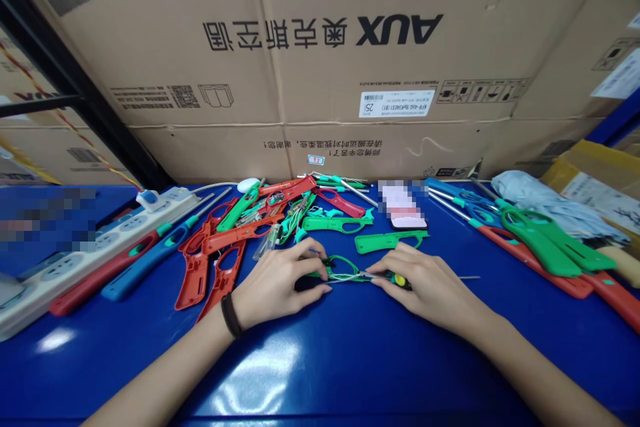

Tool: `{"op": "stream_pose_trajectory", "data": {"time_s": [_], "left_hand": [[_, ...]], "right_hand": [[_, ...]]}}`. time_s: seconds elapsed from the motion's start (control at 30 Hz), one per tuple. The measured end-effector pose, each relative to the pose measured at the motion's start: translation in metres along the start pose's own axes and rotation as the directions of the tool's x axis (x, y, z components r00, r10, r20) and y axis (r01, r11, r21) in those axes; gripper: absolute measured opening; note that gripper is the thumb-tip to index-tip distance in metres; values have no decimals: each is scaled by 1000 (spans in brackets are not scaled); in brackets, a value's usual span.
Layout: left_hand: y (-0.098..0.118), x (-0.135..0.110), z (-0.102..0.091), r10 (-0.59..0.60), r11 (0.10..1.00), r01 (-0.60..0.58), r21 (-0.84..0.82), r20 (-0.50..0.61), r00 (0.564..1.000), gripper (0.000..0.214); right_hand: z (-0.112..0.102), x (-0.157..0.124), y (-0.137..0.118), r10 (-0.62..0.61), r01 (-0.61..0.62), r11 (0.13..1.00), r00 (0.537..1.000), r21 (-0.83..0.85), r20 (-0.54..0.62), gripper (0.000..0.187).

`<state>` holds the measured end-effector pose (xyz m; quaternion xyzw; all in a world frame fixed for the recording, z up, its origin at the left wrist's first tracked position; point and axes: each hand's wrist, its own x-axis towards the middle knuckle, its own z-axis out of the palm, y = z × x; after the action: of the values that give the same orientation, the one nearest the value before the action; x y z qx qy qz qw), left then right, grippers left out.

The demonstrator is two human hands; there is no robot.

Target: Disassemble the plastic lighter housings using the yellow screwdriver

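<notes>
A green lighter casing with an oval trigger opening lies low over the blue table, between my hands. The thumb and fingers of my left hand are closed on its left end. My right hand pinches a small tool with a black-and-yellow handle. The tool's metal tip points left and meets the casing; its exact kind is partly hidden by my fingers. Beyond my right hand a thin metal rod sticks out to the right. Another green casing half lies just behind my right hand.
Red and green casing parts are heaped behind my left hand. A white power strip and two long lighters lie left. A phone rests behind; more lighters lie right. A cardboard box walls the back.
</notes>
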<state>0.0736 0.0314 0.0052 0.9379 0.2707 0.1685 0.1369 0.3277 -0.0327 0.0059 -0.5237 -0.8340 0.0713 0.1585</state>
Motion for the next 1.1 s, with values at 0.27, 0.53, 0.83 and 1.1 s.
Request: {"op": "stream_pose_trajectory", "data": {"time_s": [0.27,0.53,0.83,1.1], "left_hand": [[0,0,2,-4,1000,3,19,27,1000,11],[1,0,3,8,1000,-8,15,13,1000,13],[-2,2,2,9,999,-8,-33,36,999,12],[-5,0,-2,41,992,-33,-125,62,997,13]], "right_hand": [[3,1,2,-18,18,1000,999,-1,-31,14],[7,5,5,-93,85,992,991,-89,-99,12],[13,12,12,-213,175,966,956,-188,-201,19],[7,21,19,-268,212,944,940,-251,-213,21]]}}
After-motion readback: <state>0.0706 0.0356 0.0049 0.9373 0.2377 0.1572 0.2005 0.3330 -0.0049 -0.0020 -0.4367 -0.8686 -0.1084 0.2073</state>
